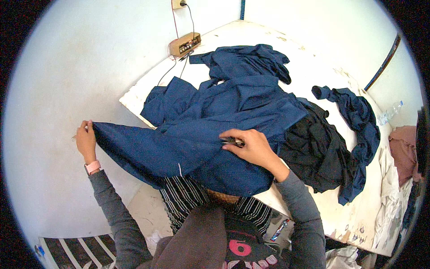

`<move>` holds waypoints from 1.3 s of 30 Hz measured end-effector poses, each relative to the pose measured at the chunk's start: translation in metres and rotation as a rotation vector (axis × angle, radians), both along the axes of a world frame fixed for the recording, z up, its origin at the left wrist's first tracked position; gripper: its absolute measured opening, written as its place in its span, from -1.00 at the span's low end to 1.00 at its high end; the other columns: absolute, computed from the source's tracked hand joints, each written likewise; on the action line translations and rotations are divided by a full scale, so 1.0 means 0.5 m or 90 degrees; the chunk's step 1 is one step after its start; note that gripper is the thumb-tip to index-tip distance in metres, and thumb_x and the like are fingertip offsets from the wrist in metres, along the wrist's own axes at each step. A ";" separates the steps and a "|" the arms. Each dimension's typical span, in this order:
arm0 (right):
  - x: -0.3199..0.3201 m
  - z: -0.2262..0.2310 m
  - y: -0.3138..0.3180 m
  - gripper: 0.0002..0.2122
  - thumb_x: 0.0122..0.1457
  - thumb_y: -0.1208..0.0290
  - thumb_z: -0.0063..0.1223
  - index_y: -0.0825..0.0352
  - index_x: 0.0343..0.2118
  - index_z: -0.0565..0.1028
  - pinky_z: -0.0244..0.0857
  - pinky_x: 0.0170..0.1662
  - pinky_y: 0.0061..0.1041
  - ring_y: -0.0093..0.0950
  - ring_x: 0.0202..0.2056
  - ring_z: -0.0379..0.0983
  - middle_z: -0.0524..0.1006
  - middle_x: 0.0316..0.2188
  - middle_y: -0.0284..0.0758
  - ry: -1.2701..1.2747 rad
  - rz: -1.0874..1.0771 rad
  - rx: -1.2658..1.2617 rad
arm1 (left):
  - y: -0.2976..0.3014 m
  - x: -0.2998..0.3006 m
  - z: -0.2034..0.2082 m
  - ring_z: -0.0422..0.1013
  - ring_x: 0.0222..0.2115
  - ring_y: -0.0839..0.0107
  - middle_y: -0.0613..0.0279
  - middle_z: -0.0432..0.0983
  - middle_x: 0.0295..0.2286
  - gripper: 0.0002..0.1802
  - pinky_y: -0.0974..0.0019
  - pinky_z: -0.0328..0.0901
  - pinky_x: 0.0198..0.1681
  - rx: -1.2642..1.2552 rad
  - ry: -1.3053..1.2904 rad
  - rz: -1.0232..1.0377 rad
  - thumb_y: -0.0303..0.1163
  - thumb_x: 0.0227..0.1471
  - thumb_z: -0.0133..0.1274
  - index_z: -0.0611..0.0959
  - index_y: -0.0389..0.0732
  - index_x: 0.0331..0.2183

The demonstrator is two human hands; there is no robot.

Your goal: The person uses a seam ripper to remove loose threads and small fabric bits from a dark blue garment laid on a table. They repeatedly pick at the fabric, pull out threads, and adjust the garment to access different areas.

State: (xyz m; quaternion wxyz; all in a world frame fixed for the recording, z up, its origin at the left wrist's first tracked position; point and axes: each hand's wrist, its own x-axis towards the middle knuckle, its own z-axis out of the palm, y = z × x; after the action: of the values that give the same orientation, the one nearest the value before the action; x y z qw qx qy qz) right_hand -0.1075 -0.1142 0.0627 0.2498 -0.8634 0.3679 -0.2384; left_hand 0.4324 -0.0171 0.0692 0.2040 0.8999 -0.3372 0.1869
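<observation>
A dark navy garment is stretched across my lap and the near edge of the table. Its far-left corner is pinched in my left hand, raised beside the wall, with a pink band on that wrist. My right hand is closed around small dark thread snips, over the right half of the cloth. The snips' points face left, and the fingers partly cover them. A short white thread shows on the garment near its lower edge.
More navy garments are heaped on the white table, beside a black cloth and a twisted navy piece. A corded brown box sits at the back left. A plastic bottle lies at the right.
</observation>
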 end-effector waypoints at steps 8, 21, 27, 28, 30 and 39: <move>0.034 0.013 -0.007 -0.89 0.13 0.43 0.25 0.33 -0.34 0.59 0.30 -0.27 -0.52 -0.52 -0.35 0.45 0.53 -0.40 -0.37 -0.335 0.073 0.010 | -0.167 0.248 0.152 0.36 -0.02 -0.33 -0.35 0.47 -0.08 -0.46 -0.13 0.28 0.04 -0.189 -0.238 -0.244 -0.02 0.33 -0.24 0.51 -0.35 -0.07; -0.118 0.070 0.070 -0.92 0.22 0.46 0.22 0.36 -0.32 0.58 0.14 -0.37 -0.73 -0.81 -0.45 0.29 0.49 -0.50 -0.60 -0.501 -0.235 0.178 | -0.444 -0.575 0.206 0.53 -0.09 0.02 -0.15 0.59 -0.14 -0.56 0.13 0.36 0.06 0.071 0.004 -0.895 -0.26 0.07 0.17 0.63 -0.28 -0.04; -0.128 0.037 0.099 -0.89 0.25 0.44 0.17 0.38 -0.33 0.55 0.14 -0.30 -0.72 -0.78 -0.40 0.30 0.47 -0.45 -0.55 -0.514 -0.236 0.241 | -0.191 -0.774 0.110 0.48 0.01 0.35 0.13 0.54 0.02 -0.18 0.23 0.32 0.07 0.096 0.526 -1.198 -0.38 -0.15 0.43 0.44 -0.23 0.15; -0.126 0.034 0.101 -0.89 0.24 0.45 0.17 0.38 -0.33 0.55 0.14 -0.30 -0.71 -0.76 -0.40 0.30 0.46 -0.45 -0.52 -0.496 -0.229 0.210 | -0.174 -0.779 0.091 0.48 0.00 0.41 0.12 0.55 0.01 -0.15 0.30 0.30 0.07 0.124 0.600 -1.147 -0.44 -0.18 0.44 0.42 -0.21 0.15; -0.121 0.029 0.102 -0.89 0.24 0.46 0.16 0.40 -0.32 0.54 0.14 -0.31 -0.70 -0.73 -0.39 0.30 0.45 -0.44 -0.48 -0.464 -0.213 0.147 | -0.153 -0.775 0.056 0.48 -0.20 0.53 0.32 0.55 -0.22 -0.28 0.49 0.26 -0.01 0.097 0.722 -1.084 -0.51 -0.16 0.43 0.47 -0.18 0.06; -0.099 0.019 0.086 -0.94 0.14 0.57 0.16 0.41 -0.37 0.49 0.22 -0.31 -0.59 -0.57 -0.39 0.39 0.45 -0.42 -0.33 -0.415 -0.240 -0.013 | -0.122 -0.737 0.031 0.41 -0.03 0.36 0.21 0.51 -0.10 -0.66 0.28 0.26 0.09 0.079 0.644 -1.194 -0.53 -0.04 0.29 0.65 -0.18 -0.15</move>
State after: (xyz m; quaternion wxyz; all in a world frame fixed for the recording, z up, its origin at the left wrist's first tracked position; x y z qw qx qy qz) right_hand -0.1569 -0.0713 0.0721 0.2971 -0.6618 0.4190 -0.5461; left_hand 0.0641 -0.0780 0.0848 0.3363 0.2630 -0.7801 -0.4572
